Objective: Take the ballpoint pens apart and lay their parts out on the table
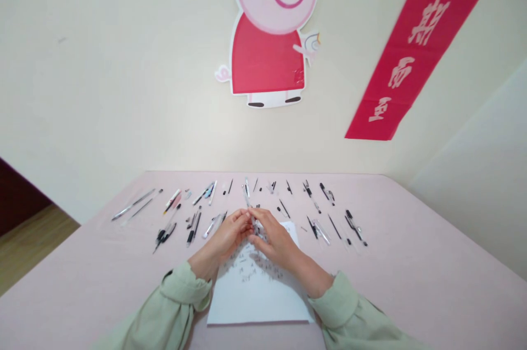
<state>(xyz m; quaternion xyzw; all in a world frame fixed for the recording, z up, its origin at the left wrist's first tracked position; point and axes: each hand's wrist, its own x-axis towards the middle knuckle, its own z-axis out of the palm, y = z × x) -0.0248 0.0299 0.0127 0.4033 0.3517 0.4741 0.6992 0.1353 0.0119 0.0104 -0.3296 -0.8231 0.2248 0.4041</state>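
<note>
Over the upper part of a white sheet of paper (259, 306) with rows of dark handwriting, my two hands meet. My left hand (230, 235) is closed, its thumb and fingers pinching a slim, pale pen (254, 224). From the other side my right hand (275, 237) grips the same pen, with the thumb low and the fingers over the top. The fingers cover most of the pen, so its ends are hard to make out. Just beyond the fingertips lie more clear pen parts (247, 188).
Taken-apart pens in small groups lie in rows across the pink table (411, 273). On the left are long pens (134, 204) and black pen parts (164, 232); on the right, black caps and barrels (356, 227). A wall with a pig cutout (267, 59) stands behind.
</note>
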